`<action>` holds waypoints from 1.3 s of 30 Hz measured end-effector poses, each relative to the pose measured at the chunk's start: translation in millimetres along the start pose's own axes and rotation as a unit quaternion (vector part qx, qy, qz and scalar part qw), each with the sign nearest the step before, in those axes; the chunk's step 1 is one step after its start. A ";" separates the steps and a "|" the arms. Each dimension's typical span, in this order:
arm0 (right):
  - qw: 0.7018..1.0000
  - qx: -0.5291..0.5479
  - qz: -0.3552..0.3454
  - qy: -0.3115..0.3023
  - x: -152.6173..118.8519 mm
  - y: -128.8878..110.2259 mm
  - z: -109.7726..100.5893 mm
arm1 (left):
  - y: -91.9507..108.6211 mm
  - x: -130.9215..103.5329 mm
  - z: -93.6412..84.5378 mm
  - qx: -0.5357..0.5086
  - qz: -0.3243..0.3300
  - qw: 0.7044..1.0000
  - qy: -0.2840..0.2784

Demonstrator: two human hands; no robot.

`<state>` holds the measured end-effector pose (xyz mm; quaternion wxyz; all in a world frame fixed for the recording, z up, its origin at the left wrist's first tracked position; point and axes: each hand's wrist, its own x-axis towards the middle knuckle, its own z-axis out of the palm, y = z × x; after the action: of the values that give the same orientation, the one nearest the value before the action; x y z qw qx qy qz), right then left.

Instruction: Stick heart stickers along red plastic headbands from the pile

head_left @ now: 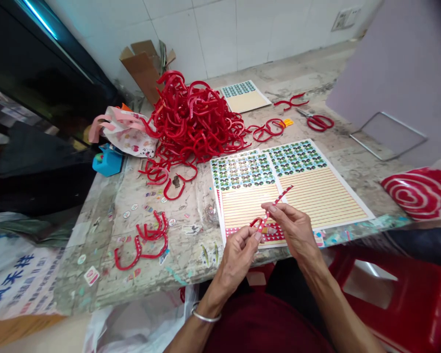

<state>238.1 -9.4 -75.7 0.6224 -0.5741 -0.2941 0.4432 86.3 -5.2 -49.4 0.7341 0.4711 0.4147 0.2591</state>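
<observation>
Above the sticker sheets, both my hands hold a red strip with white dots (283,194), its free end sticking up past the fingers. My left hand (239,251) pinches its lower part, where a small red loop (256,222) shows. My right hand (296,226) grips it higher up between thumb and fingers. Under the hands lie a sticker sheet (238,203) with red dotted strips along its bottom edge and another sheet (323,198) overlapping it. Whether the loop and the strip are one piece I cannot tell.
Behind the sheets rises a big heap of red curved bands (196,115). Several dotted bands (152,235) lie on the left. Red-handled scissors (319,121), a smaller sheet (247,100), a cardboard box (141,68), a blue container (108,161) and a metal-wire stand (389,135) surround the work.
</observation>
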 end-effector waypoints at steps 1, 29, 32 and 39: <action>1.000 -0.010 -0.004 -0.002 0.1 0.5 -0.4 | -1.4 0.0 -0.4 0.005 0.006 1.000 -0.003; 0.992 -0.082 -0.090 -0.043 -13.5 -12.1 7.9 | 11.4 -2.0 8.3 0.002 0.069 0.997 -0.033; 0.997 -0.040 -0.040 -0.047 -11.1 -12.1 7.3 | 6.1 -4.5 7.9 -0.020 0.069 0.997 -0.028; 0.994 -0.069 -0.059 -0.052 -14.5 -12.2 9.9 | 6.4 -1.3 7.7 -0.049 0.072 0.996 -0.017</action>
<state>225.7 -17.1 -60.1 0.5904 -0.5731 -0.3896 0.4138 92.3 -7.2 -41.5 0.7427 0.4677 0.3536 0.3234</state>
